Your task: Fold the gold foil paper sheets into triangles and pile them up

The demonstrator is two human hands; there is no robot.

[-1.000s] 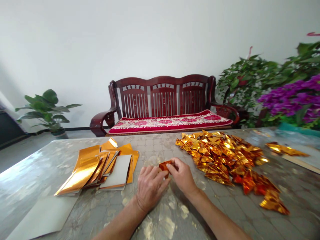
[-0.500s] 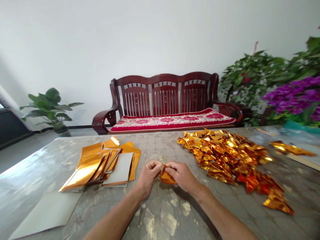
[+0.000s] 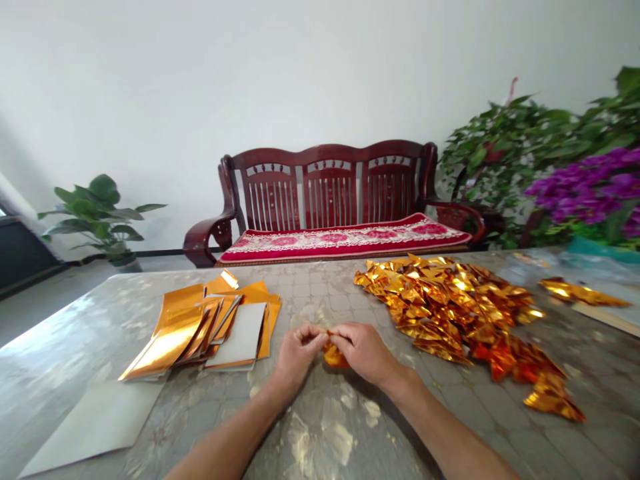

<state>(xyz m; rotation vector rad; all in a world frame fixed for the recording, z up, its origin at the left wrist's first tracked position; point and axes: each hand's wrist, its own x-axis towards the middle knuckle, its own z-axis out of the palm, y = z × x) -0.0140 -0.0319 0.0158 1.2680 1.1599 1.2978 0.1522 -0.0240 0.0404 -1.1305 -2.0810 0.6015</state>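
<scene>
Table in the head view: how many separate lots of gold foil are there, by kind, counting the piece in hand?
Stack of flat foil sheets: 1
Large heap of folded foil triangles: 1
Small separate row of folded foil: 1
Folded foil piece between the left hand and right hand: 1
Total: 4

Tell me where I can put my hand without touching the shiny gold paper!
Bare table top shows between the stack of gold foil sheets and the heap of folded gold foil, and left of the stack. It's crowded at the left hand and right hand, around the small foil piece.
</scene>
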